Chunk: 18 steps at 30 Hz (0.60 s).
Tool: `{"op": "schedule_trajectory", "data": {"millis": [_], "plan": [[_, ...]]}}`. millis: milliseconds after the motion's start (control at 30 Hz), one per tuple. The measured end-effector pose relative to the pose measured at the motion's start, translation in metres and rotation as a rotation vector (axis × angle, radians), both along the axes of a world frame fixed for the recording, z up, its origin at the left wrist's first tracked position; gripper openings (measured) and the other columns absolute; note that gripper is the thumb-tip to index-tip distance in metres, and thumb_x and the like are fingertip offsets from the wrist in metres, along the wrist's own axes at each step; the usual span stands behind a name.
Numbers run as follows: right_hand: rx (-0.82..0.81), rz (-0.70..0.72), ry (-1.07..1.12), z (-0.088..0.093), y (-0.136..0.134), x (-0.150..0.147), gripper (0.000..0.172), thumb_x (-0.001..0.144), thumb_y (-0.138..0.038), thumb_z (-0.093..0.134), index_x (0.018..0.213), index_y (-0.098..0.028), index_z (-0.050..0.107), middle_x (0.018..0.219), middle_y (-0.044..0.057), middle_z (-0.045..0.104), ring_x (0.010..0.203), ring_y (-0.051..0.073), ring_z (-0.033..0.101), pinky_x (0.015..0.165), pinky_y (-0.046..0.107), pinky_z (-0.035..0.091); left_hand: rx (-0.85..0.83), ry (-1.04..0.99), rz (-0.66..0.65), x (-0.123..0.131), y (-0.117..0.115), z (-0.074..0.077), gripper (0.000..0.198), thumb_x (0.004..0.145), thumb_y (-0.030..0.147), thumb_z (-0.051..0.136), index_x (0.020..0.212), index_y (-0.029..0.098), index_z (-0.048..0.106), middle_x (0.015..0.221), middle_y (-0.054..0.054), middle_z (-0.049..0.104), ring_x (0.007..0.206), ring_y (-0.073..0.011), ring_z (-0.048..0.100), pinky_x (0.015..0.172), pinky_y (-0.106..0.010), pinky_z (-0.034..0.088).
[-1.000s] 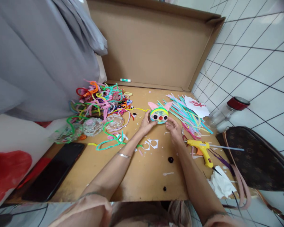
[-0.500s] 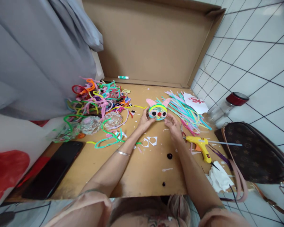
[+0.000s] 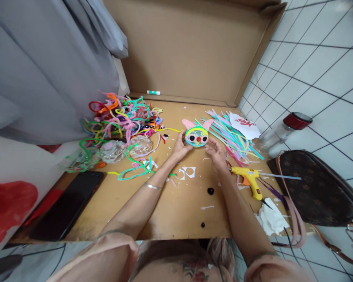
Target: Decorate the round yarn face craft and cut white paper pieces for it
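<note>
My left hand (image 3: 181,148) is closed on the left edge of a round animal-face craft (image 3: 197,140). The face has pink ears, a yellow-and-green fuzzy band across its top, black round eyes and a red nose. Its middle looks clear and shiny, and it faces up toward me. At its lower right edge is my right hand (image 3: 217,156), fingers loosely curled and apart; whether the fingertips touch the rim I cannot tell. White paper scraps with cut-out circles (image 3: 190,172) lie nearer to me on the table.
A tangle of pipe cleaners (image 3: 126,117) and clear plastic pieces (image 3: 113,151) lies left, by a black phone (image 3: 67,205). Straight pipe cleaners (image 3: 235,135), a yellow glue gun (image 3: 248,178), a bottle (image 3: 294,122) and a brown bag (image 3: 317,188) are on the right. Cardboard (image 3: 194,51) stands behind.
The craft has tipped slightly, so its face looks rounder and more turned toward me. Both hands stay at its sides. The whole view has shifted a little.
</note>
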State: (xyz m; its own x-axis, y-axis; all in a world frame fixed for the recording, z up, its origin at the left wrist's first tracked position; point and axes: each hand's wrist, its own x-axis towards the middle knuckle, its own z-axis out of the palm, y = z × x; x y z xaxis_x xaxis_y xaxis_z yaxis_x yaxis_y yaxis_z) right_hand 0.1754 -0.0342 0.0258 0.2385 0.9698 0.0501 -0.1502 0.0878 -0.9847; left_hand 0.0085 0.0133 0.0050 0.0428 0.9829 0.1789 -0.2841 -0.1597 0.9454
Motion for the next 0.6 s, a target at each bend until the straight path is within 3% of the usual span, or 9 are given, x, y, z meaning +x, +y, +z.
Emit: {"op": "schedule_trajectory", "data": {"millis": [267, 600], "plan": [[0.0, 0.054, -0.034, -0.0022, 0.0003, 0.0, 0.056, 0.056, -0.03, 0.073, 0.112, -0.025, 0.066, 0.121, 0.007, 0.07, 0.105, 0.025, 0.063, 0.084, 0.037, 0.052, -0.006, -0.007, -0.028, 0.0017, 0.0003, -0.0013, 0.094, 0.052, 0.02, 0.084, 0.137, 0.019, 0.044, 0.138, -0.015, 0.059, 0.13, -0.0315, 0.056, 0.114, -0.048, 0.042], [-0.036, 0.06, -0.097, -0.0037, 0.0004, 0.0006, 0.062, 0.057, -0.033, 0.071, 0.118, -0.024, 0.065, 0.124, 0.01, 0.068, 0.114, 0.029, 0.061, 0.086, 0.04, 0.052, -0.012, 0.001, -0.013, 0.0002, -0.0015, -0.0001, 0.09, 0.054, 0.019, 0.084, 0.135, 0.019, 0.046, 0.134, -0.013, 0.062, 0.127, -0.0284, 0.059, 0.113, -0.043, 0.044]]}}
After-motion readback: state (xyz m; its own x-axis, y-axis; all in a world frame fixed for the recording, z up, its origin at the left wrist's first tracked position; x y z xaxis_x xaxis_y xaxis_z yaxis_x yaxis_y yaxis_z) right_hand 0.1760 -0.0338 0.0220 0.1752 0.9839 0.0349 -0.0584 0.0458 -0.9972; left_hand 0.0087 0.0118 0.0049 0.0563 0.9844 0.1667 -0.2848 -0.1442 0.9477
